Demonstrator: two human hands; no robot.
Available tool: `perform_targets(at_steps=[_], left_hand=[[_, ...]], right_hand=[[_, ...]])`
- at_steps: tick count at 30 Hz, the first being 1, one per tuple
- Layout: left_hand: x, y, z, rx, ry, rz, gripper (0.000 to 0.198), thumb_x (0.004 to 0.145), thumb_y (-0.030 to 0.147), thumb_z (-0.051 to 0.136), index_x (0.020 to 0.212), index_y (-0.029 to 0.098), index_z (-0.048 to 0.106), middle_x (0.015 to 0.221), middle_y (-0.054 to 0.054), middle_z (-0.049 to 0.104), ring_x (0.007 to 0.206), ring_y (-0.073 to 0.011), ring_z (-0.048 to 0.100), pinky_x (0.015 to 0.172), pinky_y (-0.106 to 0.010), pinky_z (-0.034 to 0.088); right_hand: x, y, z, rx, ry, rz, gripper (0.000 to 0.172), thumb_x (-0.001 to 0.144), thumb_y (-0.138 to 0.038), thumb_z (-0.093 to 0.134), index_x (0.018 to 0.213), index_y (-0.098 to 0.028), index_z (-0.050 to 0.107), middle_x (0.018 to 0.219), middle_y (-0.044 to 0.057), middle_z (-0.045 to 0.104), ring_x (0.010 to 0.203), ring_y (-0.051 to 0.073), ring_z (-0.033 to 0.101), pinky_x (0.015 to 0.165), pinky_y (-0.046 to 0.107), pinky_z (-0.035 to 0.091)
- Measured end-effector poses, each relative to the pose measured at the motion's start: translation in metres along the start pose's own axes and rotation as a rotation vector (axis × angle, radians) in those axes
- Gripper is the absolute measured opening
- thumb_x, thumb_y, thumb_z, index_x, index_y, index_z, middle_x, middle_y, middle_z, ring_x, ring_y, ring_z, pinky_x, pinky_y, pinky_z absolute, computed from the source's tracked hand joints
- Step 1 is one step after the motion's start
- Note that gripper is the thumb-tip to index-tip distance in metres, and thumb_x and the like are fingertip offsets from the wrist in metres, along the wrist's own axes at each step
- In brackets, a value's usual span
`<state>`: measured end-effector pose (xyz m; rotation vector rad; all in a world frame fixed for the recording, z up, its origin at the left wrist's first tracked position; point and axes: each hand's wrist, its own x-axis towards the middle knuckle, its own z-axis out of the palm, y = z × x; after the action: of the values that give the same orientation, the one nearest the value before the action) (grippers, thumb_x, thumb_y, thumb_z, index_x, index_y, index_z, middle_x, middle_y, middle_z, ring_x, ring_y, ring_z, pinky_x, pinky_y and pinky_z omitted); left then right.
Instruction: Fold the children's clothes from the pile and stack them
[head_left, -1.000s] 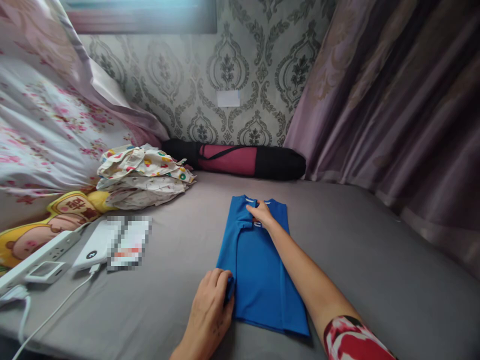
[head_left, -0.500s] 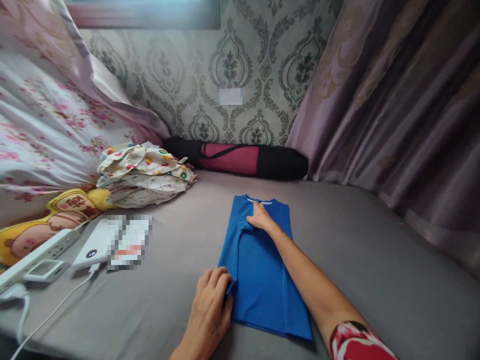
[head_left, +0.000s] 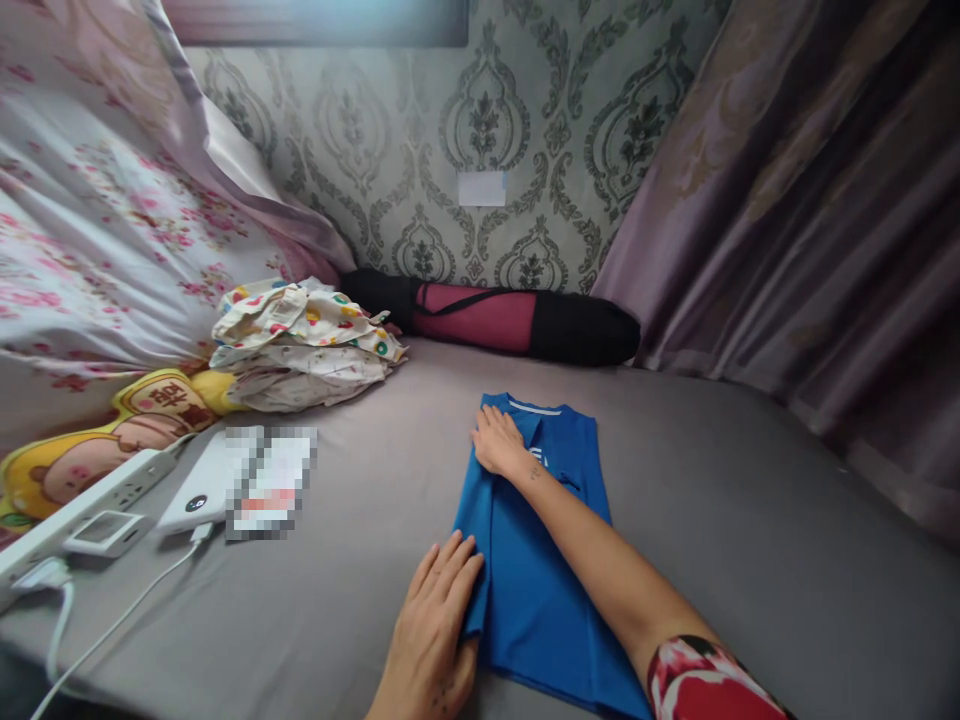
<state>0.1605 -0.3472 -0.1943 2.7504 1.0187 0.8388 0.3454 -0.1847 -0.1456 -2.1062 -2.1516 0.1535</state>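
A blue shirt (head_left: 540, 570) lies flat on the grey bed sheet, its neckline with a white inner band towards the wall. Both long sides are folded inward, and part of a white print shows near the chest. My left hand (head_left: 439, 610) rests along the lower left folded edge, its fingers stretched out. Near the left shoulder, my right hand (head_left: 499, 440) lies flat on the cloth with fingers extended. The right forearm crosses over the shirt and hides some of its right side.
Left of the shirt are a white power bank (head_left: 202, 500) with a cable, a power strip (head_left: 97, 510), a yellow cartoon cushion (head_left: 82, 465) and piled patterned clothes (head_left: 307, 345). A black and maroon long bag (head_left: 480, 318) lies by the wall. Curtains (head_left: 750, 230) hang at the right.
My right hand has moved left from the neckline to the left shoulder and flattened, uncovering the white print. My left hand's fingers have straightened on the edge. The view has shifted slightly.
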Motion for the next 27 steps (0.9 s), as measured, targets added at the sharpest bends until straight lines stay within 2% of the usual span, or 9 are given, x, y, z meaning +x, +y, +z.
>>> perform_targets(at_steps=[2,5,13,20,23,27], left_hand=[[0.001,-0.001,0.002,0.027,-0.004,0.039,0.090,0.056,0.004,0.040,0.144,0.016,0.029,0.143,-0.011,0.047,0.136,-0.0262,0.038,0.108,-0.049,0.038],[0.002,-0.002,0.002,0.081,-0.017,0.092,0.094,0.054,0.005,0.040,0.147,0.014,0.026,0.141,-0.012,0.048,0.132,-0.0262,0.042,0.105,-0.049,0.042],[0.000,-0.003,-0.001,0.074,-0.076,0.125,0.086,0.063,0.004,0.039,0.148,0.012,0.026,0.143,-0.012,0.046,0.133,-0.0243,0.041,0.106,-0.044,0.043],[0.002,0.000,-0.009,-0.085,0.025,0.123,0.063,0.075,0.001,0.038,0.135,0.017,0.043,0.127,-0.009,0.062,0.124,-0.0184,0.052,0.110,-0.039,0.039],[0.006,0.007,-0.020,-0.163,0.024,0.055,0.050,0.078,0.003,0.043,0.125,0.019,0.051,0.115,-0.008,0.068,0.117,-0.0188,0.058,0.109,-0.043,0.039],[0.010,0.015,-0.034,-0.259,-0.011,-0.065,0.024,0.084,0.020,0.055,0.106,0.022,0.062,0.107,-0.008,0.070,0.109,-0.0224,0.062,0.108,-0.049,0.037]], right_hand=[[0.008,-0.001,0.012,0.048,-0.034,0.025,0.060,0.096,-0.035,0.029,0.145,0.000,0.031,0.154,0.019,0.024,0.142,0.027,0.018,0.114,0.038,0.013],[0.022,0.002,0.020,0.084,-0.072,0.065,0.066,0.096,-0.040,0.026,0.147,0.003,0.023,0.156,0.018,0.014,0.144,0.027,0.010,0.115,0.039,0.008],[0.045,0.022,0.022,0.088,-0.055,0.043,0.066,0.096,-0.043,0.023,0.148,-0.002,0.024,0.156,0.013,0.017,0.144,0.024,0.009,0.115,0.042,0.004],[0.042,0.027,0.033,0.113,0.088,0.005,0.059,0.097,-0.039,0.023,0.145,-0.006,0.032,0.154,0.011,0.027,0.142,0.022,0.018,0.115,0.040,0.006],[0.042,0.027,0.034,0.109,0.083,0.006,0.058,0.097,-0.039,0.025,0.145,-0.006,0.032,0.154,0.011,0.028,0.142,0.022,0.018,0.115,0.040,0.006],[0.044,0.028,0.024,0.123,-0.012,0.002,0.060,0.097,-0.040,0.024,0.147,-0.007,0.028,0.155,0.011,0.023,0.143,0.021,0.013,0.115,0.041,0.004]])
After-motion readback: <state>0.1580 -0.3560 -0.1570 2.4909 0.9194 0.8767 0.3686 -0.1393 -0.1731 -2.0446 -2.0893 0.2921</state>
